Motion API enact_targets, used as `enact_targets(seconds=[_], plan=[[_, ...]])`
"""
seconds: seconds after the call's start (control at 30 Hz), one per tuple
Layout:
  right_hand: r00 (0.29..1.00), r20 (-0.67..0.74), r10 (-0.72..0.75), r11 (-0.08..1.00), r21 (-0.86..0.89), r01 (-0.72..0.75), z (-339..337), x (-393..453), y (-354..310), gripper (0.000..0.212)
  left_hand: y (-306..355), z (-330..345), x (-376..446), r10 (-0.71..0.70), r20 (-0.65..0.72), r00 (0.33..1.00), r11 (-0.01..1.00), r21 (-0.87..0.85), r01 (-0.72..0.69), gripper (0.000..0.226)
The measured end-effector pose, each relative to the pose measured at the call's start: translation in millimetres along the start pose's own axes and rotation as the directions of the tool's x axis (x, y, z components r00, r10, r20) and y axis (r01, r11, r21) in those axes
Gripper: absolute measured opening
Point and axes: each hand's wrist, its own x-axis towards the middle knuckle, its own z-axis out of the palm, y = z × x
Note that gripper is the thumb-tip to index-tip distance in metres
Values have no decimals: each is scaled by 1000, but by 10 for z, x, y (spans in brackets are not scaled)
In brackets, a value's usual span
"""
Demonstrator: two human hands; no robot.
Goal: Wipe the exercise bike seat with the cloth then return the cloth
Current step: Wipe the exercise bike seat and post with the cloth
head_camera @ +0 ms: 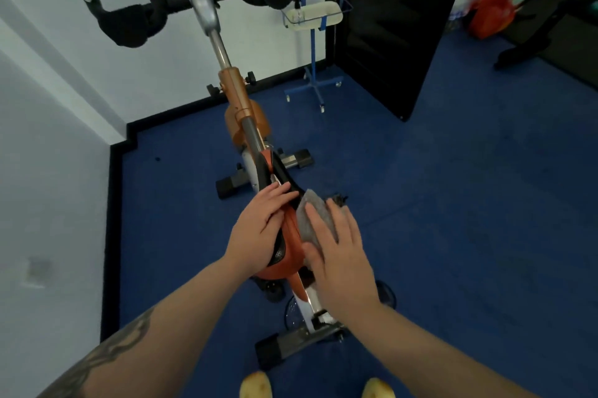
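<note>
The orange and black exercise bike seat sits just below me at the centre of the view. My left hand lies flat along the seat's left side, fingers together toward its nose, holding it steady. My right hand presses a grey cloth flat against the seat's right side; the cloth sticks out past my fingertips. The rear part of the seat is hidden under both hands.
The bike's frame and black handlebars stretch away toward a white wall. A blue wheeled stand with a white tray is behind the bike on the right, beside a black panel. Blue carpet covers the floor.
</note>
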Motion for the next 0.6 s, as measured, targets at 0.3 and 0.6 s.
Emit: enact_targets(seconds=[0.3, 0.6], plan=[[818, -203, 538, 788, 466, -403, 201, 210, -275, 52, -83, -4, 2, 54, -1, 999, 998, -38, -54, 39], [561, -333, 758, 621, 631, -465, 953, -8, -1345, 68, -258, -40, 132, 202, 101, 974, 975, -117, -190, 41]])
